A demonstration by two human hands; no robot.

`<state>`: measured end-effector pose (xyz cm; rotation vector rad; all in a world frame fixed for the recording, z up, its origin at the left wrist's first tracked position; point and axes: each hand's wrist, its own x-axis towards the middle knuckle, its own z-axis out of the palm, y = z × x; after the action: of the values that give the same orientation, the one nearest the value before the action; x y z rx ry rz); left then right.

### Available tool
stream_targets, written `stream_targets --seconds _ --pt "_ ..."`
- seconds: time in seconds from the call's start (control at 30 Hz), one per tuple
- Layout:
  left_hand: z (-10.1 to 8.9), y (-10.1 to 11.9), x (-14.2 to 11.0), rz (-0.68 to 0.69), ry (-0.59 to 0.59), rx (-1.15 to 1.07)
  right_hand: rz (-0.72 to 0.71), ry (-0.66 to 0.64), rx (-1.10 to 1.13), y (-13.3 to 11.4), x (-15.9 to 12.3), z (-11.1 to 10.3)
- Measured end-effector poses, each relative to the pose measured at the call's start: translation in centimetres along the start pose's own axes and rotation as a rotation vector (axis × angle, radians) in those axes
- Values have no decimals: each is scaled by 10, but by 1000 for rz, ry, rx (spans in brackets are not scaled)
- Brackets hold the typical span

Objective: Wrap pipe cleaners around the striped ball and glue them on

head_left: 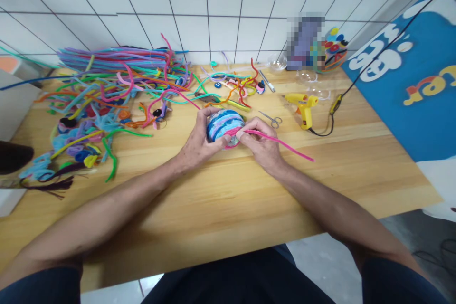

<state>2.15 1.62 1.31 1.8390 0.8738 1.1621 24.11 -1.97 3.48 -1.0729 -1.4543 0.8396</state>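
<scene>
A ball wrapped in blue, light blue, purple and pink pipe cleaners (225,123) sits between my hands above the wooden table. My left hand (202,141) grips it from the left, thumb along its near side and fingers over the far side. A pink pipe cleaner (292,149) runs from the ball's lower right and its loose end sticks out to the right. My right hand (261,145) pinches that pipe cleaner between thumb and fingers close against the ball. The underside of the ball is hidden.
Many coloured pipe cleaners (117,64) are heaped at the left and back. Small scissors (272,119), pliers (210,99) and a yellow glue gun (303,108) with a black cord lie beyond my hands. Clear plastic domes (307,77) stand near the tiled wall. The table's front edge is near my lap.
</scene>
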Motion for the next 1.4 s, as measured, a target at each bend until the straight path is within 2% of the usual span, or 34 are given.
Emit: stream_targets --seconds 0.23,0.43,0.67,0.9,1.1,1.2,1.3,1.4 --pt "5 3 0 -23 63 -15 14 -20 6 -3 -4 0" --pt "11 -2 -3 -10 111 -45 -53 20 2 -2 -2 0" --pt "7 -9 -8 -24 96 58 -12 25 -42 1 -2 3" --pt "4 -5 -12 -60 46 -9 -23 34 -27 -2 -2 3" --pt "8 -3 -6 -56 85 -19 49 43 -17 -6 -3 7" --pt "9 -2 -5 -66 116 -34 113 -5 10 -11 -7 4" --pt "8 -1 -5 -73 145 -40 10 -111 -71 -19 -15 -4" --pt "8 -2 -5 -75 159 -19 -272 -117 -228 -26 -18 -14"
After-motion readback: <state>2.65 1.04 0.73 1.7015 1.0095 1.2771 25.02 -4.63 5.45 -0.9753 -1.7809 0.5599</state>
